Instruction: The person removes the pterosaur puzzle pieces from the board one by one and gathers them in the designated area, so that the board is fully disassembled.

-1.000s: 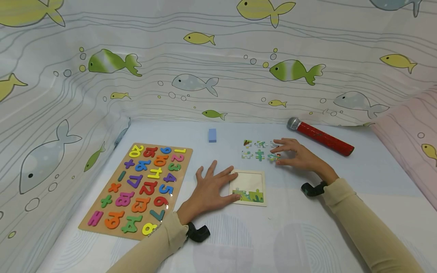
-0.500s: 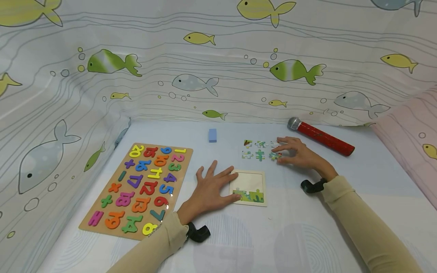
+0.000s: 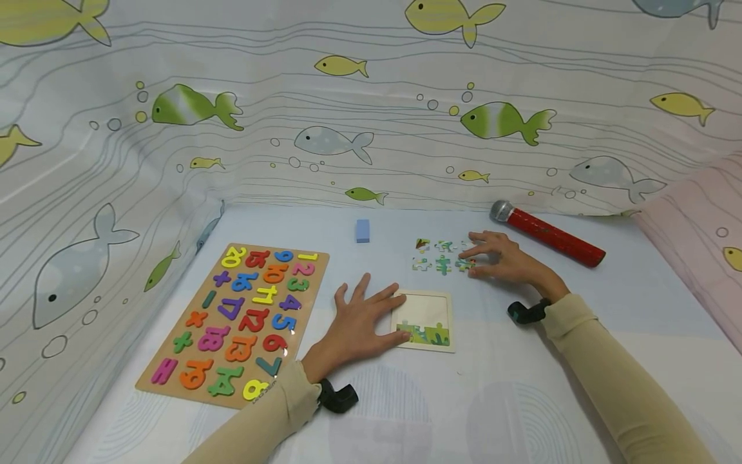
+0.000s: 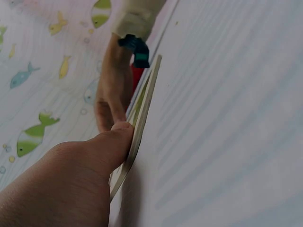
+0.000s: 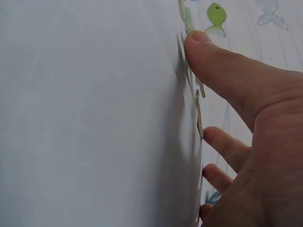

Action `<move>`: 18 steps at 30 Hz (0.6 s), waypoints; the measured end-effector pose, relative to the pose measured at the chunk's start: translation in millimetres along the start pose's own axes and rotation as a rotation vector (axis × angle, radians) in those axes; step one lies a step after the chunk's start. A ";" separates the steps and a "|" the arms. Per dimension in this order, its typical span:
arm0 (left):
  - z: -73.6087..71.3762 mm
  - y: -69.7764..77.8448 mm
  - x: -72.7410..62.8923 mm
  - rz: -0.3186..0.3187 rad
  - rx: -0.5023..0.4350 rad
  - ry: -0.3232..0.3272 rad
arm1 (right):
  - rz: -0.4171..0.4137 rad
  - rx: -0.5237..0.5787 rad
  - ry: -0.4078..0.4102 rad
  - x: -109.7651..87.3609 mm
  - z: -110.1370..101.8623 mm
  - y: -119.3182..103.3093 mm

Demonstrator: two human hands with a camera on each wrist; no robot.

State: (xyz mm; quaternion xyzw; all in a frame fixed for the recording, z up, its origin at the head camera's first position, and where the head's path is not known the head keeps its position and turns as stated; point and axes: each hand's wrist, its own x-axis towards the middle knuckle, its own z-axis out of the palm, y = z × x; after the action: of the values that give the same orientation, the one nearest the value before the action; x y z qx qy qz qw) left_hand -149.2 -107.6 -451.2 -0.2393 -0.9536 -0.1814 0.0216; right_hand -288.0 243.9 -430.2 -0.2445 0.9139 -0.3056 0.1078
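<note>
In the head view my left hand [image 3: 359, 327] lies with fingers spread at the left side of a small wooden puzzle tray [image 3: 450, 322]. Its thumb rests on the tray's edge in the left wrist view, where the tray [image 4: 147, 101] looks slightly tilted. Joined green puzzle pieces [image 3: 426, 334] fill the tray's lower part. Beyond the tray, loose jigsaw pieces [image 3: 443, 265] lie in two rows. My right hand [image 3: 510, 261] reaches over the rightmost pieces, thumb and fingers apart. The thumb touches a piece near the thumb tip in the right wrist view; fingers partly hide the upper right piece.
A wooden number board [image 3: 317, 283] with colourful digits and signs lies at the left, close to my left forearm. A blue block [image 3: 362, 231] sits at the back. Right of the pieces lies a red microphone [image 3: 551, 234]. Fish-printed cloth [image 3: 261, 96] rises behind and at the sides.
My right hand has shifted very slightly at the rightmost pieces, and the lower right piece has nudged a little left. The left hand and the tray have stayed in place.
</note>
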 end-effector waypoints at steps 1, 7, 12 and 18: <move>-0.1 0.2 -0.2 0.001 -0.004 0.002 | -0.001 -0.003 -0.002 0.4 0.0 0.0; -1.1 1.6 -1.0 0.007 -0.010 0.013 | -0.012 -0.012 -0.004 0.7 -0.6 1.6; -1.1 1.9 -0.7 0.012 -0.001 0.020 | -0.033 -0.019 0.000 1.4 -0.5 4.7; -1.2 2.2 -0.8 0.003 -0.003 0.006 | -0.039 -0.029 -0.011 3.3 0.3 6.7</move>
State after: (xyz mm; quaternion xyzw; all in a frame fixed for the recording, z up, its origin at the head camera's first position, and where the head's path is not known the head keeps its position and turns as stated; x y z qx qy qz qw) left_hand -147.5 -106.6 -449.5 -0.2403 -0.9529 -0.1833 0.0246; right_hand -293.2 246.7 -434.7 -0.2654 0.9127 -0.2932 0.1032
